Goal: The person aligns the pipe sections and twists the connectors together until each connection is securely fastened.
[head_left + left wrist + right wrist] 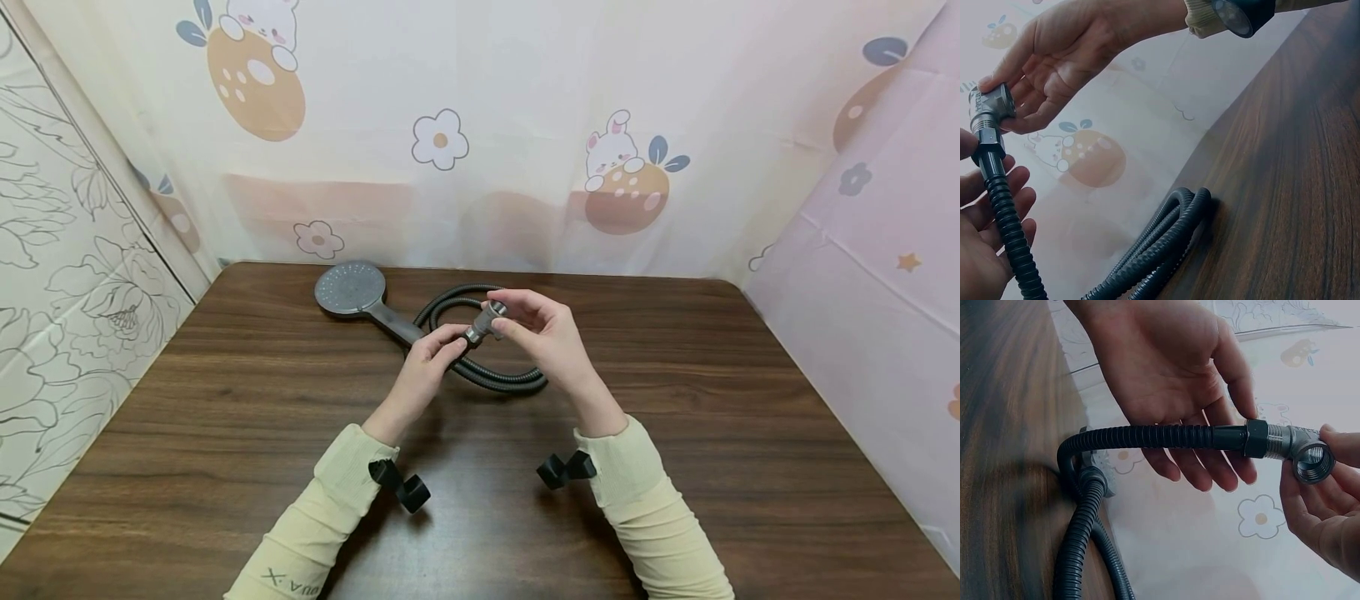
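Observation:
My left hand [422, 373] pinches the black hex nut [1255, 439] at the end of a ribbed black shower hose [1160, 435], thumb on the nut and fingers beneath it. With thumb and fingertips, my right hand [553, 340] holds a silver metal tee fitting [1298, 436]. The fitting's threaded end meets the nut, with several threads showing between them in the right wrist view. One threaded opening of the tee faces that camera. Both hands are raised over the table, and the hose droops from the nut behind the left palm.
On the brown wooden table [225, 433] lies a grey shower head [350, 287], left of the hands, its handle pointing toward them. Coiled hose [498, 382] lies behind and under the hands. A patterned curtain [510, 167] hangs along the back edge.

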Tool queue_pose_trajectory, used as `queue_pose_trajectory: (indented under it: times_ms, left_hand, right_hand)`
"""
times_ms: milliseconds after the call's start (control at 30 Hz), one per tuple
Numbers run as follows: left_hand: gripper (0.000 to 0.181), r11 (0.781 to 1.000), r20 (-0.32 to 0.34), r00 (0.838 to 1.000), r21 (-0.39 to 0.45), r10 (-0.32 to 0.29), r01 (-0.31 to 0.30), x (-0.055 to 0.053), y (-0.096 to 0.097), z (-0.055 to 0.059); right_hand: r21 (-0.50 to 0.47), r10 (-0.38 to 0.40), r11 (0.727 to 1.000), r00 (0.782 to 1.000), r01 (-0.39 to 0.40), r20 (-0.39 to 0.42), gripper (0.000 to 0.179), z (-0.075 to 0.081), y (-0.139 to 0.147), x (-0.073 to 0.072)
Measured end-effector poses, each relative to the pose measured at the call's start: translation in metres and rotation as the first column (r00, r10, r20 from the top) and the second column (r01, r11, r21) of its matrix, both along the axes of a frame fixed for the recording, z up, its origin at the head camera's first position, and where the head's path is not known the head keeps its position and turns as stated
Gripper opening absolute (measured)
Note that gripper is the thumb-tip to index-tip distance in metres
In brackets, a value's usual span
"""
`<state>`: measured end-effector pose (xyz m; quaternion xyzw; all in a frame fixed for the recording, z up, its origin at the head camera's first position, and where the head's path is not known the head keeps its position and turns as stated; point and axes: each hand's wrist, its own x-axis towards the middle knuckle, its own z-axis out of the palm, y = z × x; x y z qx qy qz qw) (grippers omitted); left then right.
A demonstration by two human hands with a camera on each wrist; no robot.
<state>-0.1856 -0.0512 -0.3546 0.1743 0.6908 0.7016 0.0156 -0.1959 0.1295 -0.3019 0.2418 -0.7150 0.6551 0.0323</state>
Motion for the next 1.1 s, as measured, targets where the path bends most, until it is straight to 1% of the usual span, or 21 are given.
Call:
queue_pose_trajectory:
  times_ms: [167,400,600,767,800,1000,1033,1100]
  left_hand:
    - [0.027,1.0,-0.004,1.0,0.003,0.016,-0.016,0.0,0.0,0.001]
    - [0.027,0.999,-0.006,0.999,0.039,0.038,-0.038,0.001,0.001,0.001]
    - [0.026,0.998,-0.032,0.998,0.025,0.053,-0.052,0.001,0.001,0.002]
    - [0.028,0.998,-0.03,0.998,0.024,0.06,-0.06,0.001,0.001,0.003]
    - [0.029,0.998,-0.03,0.997,0.025,0.064,-0.063,0.002,0.001,0.004]
    - [0.032,0.996,-0.062,0.994,0.013,0.091,-0.09,0.012,0.002,0.02]
    - [0.032,0.996,-0.07,0.993,0.015,0.09,-0.09,0.012,0.002,0.019]
    - [0.032,0.996,-0.076,0.994,0.035,0.084,-0.081,0.009,0.002,0.013]
  right_hand:
    - [0.0,0.001,1.0,1.0,-0.001,0.004,0.031,0.0,0.0,0.0]
    - [0.013,-0.007,1.0,1.0,0.007,0.003,0.031,0.0,0.001,0.0]
    - [0.021,-0.005,1.0,1.0,0.005,-0.004,0.031,0.0,0.001,0.0]
    - [0.019,0.004,1.0,1.0,-0.004,0.0,0.03,0.0,0.001,0.0]
    - [0.018,0.007,1.0,1.0,-0.007,0.002,0.03,0.0,0.001,0.0]
    - [0.006,0.021,1.0,1.0,-0.021,0.003,0.031,-0.001,-0.001,0.0]
    - [0.006,0.02,1.0,1.0,-0.02,0.002,0.031,-0.001,-0.001,0.0]
    - [0.009,0.018,1.0,1.0,-0.018,0.0,0.031,-0.001,-0.001,0.0]
